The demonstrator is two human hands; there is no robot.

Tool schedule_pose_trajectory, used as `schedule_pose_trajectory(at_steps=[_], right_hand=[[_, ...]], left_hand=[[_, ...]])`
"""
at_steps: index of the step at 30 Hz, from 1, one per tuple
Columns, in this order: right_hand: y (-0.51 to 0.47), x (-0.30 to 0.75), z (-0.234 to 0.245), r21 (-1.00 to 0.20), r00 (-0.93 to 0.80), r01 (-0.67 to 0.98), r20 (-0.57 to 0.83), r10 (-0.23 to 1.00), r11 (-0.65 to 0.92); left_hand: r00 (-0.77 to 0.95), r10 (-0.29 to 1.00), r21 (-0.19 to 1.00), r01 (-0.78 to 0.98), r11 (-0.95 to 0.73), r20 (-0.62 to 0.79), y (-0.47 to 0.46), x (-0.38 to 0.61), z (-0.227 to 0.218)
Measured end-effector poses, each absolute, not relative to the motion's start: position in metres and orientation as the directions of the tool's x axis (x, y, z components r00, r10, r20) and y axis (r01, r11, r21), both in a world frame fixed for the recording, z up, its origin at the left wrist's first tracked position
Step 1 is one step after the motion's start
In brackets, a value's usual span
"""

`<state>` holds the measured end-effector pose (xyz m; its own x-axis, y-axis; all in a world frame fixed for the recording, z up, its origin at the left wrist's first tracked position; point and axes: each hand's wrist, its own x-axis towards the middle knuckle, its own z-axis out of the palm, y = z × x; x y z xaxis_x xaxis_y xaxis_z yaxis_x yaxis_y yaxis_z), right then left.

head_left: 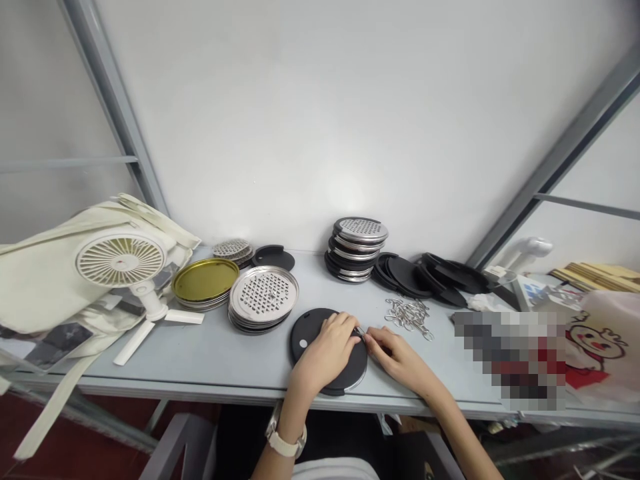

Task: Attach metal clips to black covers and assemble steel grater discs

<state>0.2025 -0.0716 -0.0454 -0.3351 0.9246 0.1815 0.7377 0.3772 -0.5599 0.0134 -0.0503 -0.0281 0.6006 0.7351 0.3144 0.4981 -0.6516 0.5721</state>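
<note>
A round black plastic disc (327,377) lies flat at the table's front edge, with a white spot and a bit of metal rim showing along its lower right. My left hand (333,347) lies over it, fingers curled toward its right edge and gripping there. Beside that edge, my right hand (393,353) pinches a small shiny metal clip (361,330), mostly hidden by the fingertips, against the disc. A loose pile of metal clips (407,315) lies behind my right hand. Left of the disc stands a stack of round metal grater plates (265,293).
Gold round lids (205,280) are stacked at left, near a white fan (123,260) and a cream bag (45,267). At the back rises a stack of assembled graters (357,247). Black discs (410,275) overlap to its right. A printed bag (605,347) sits far right.
</note>
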Motion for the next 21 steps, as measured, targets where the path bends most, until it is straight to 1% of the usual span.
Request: schedule_pose_trajectory(at_steps=[11, 21], right_hand=[[-0.0715, 0.2025, -0.0455, -0.54, -0.344, 0.745, 0.192, 0.919, 0.392], [-0.0708, 0.2029, -0.0451, -0.542, -0.355, 0.737, 0.198, 0.914, 0.404]], left_hand=[[0.598, 0.745, 0.562, 0.522, -0.642, 0.296, -0.0515, 0.014, -0.0274], [0.606, 0.737, 0.565, 0.51, -0.649, 0.3, -0.0516, 0.0138, -0.0259]])
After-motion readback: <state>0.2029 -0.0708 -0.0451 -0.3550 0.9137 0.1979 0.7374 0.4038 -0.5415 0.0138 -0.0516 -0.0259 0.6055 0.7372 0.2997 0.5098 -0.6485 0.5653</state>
